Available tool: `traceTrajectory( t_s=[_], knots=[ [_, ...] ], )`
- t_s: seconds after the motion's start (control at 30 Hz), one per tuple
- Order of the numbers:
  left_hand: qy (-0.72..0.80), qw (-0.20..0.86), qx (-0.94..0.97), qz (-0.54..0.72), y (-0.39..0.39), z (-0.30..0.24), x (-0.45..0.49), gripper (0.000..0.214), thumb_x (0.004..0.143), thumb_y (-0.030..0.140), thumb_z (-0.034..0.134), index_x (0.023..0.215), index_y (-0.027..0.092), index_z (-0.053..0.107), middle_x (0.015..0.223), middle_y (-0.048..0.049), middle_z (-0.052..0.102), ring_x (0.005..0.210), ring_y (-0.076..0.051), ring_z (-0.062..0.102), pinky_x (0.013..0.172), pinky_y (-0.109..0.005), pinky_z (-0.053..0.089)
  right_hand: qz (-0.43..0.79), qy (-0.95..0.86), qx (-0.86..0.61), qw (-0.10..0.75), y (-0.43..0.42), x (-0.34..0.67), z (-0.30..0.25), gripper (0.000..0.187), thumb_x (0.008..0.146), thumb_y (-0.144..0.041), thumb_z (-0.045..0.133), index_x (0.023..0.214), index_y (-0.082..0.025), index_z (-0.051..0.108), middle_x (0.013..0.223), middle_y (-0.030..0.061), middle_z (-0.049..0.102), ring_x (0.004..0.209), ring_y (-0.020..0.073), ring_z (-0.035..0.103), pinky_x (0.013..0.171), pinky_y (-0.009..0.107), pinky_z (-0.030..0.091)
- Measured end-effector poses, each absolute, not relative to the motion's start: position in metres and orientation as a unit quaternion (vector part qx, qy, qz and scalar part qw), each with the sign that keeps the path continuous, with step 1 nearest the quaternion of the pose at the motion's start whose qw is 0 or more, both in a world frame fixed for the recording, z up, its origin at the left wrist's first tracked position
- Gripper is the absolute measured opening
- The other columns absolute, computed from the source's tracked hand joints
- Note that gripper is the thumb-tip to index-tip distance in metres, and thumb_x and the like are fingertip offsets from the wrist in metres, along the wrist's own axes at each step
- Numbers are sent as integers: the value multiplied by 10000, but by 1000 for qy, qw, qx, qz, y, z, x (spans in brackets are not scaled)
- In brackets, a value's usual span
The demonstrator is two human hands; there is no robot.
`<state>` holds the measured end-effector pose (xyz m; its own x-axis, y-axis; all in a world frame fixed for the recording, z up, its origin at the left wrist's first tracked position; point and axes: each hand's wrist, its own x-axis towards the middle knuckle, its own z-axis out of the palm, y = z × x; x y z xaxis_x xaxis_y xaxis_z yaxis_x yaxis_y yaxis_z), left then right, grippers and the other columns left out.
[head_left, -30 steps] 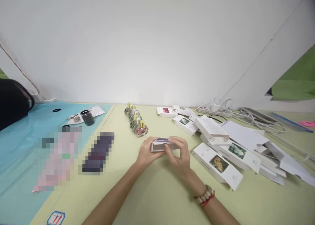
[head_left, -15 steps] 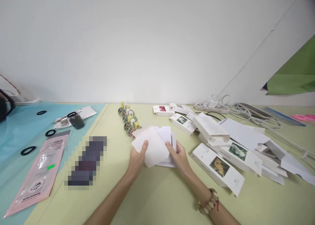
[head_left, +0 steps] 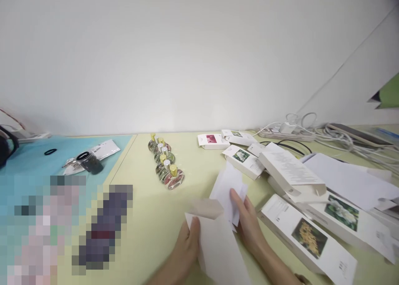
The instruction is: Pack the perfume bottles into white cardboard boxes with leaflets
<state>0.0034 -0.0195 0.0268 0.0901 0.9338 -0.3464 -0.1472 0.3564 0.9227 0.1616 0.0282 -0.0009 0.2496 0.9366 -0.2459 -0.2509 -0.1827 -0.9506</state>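
Right of the clear, round glass bottles (head_left: 169, 156), my left hand (head_left: 187, 245) pinches a long white card (head_left: 216, 239), now parted from the folded white papers (head_left: 227, 185) my right hand (head_left: 251, 226) clasps, so each should handle separately.

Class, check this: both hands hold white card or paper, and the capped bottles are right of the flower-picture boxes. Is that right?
No: the capped bottles are left of the flower-picture boxes, as the head view shows. The left hand and right hand do hold white card or paper.
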Motion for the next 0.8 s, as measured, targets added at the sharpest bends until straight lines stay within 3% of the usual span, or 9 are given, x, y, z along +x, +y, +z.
traceTrajectory(
  t_s=[0.17,0.3,0.37,0.5,0.57,0.67,0.8],
  knots=[
    [492,677,342,426,-18,31,-3,739,774,695,231,1159,150,548,1175,-98,585,1146,-270,485,989,-385,348,504,-409,-542,533,27,157,5,678,593,-355,739,1183,-236,428,1183,73,579,1030,242,574,808,362,503],
    [479,681,318,453,-11,20,-5,745,754,719,246,1144,166,555,1092,-85,633,1071,-271,543,920,-379,411,481,-459,-530,525,25,155,7,707,555,-316,761,1166,-205,424,1169,101,575,1028,247,569,827,386,497],
    [464,676,309,481,-5,12,-4,714,760,707,275,1141,172,557,1084,-74,638,1065,-258,551,928,-367,408,459,-475,-518,544,23,155,13,667,586,-327,736,1163,-193,430,1160,113,571,1005,246,576,759,362,526],
    [465,651,311,513,6,1,-2,629,784,661,322,1111,184,572,1103,-65,631,1089,-228,543,979,-338,364,330,-452,-526,641,22,167,38,679,631,-381,684,1208,-190,381,1149,127,554,904,242,598,470,275,525],
    [471,639,322,515,7,-1,-2,631,784,659,326,1099,174,577,1110,-76,628,1092,-231,541,990,-339,350,232,-411,-522,711,25,183,50,685,648,-380,669,1224,-192,349,1178,125,527,913,224,590,491,271,534],
    [462,633,355,510,6,-1,-3,665,778,672,308,1106,158,574,1116,-88,623,1080,-238,546,980,-345,357,118,-343,-479,799,32,218,64,628,690,-344,630,1214,-201,317,1229,109,479,1028,198,537,682,312,551],
    [467,629,376,495,3,2,-4,686,771,679,311,1146,156,548,1099,-96,630,1016,-239,580,930,-350,396,126,-263,-424,858,43,269,68,409,798,-301,429,1185,-250,310,1281,61,403,1011,164,532,637,322,557]
  ],
)
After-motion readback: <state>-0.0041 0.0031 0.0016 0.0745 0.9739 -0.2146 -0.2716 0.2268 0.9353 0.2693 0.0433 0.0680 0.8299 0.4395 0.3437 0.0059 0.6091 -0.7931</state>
